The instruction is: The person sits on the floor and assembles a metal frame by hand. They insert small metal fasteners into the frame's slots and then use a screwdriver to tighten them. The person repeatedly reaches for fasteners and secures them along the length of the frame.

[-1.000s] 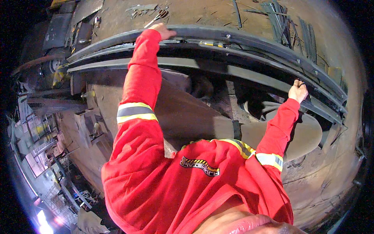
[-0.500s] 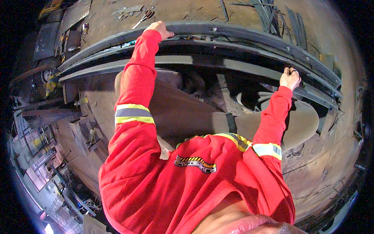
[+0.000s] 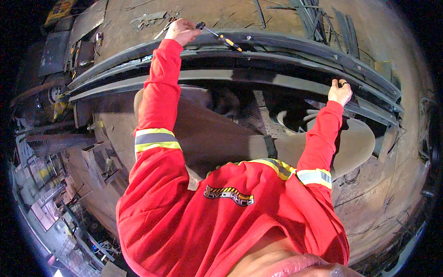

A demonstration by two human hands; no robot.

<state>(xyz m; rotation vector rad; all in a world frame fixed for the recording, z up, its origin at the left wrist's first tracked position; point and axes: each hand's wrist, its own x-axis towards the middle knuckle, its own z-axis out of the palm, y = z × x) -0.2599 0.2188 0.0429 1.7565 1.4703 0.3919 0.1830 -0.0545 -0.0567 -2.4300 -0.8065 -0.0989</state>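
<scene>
I see my left hand (image 3: 181,31) closed around a yellow-handled screwdriver (image 3: 220,38) lying along the dark curved rail (image 3: 286,46), while my right hand (image 3: 340,92) grips that rail's lower edge.

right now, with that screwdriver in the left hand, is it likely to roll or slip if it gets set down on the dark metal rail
Probably apt to roll: the screwdriver has a thin round shaft and a rounded yellow-and-black handle. The left hand lifts it easily, so it seems light and stiff. The dark metal rail looks smooth and narrow, so it could slide off.
</scene>
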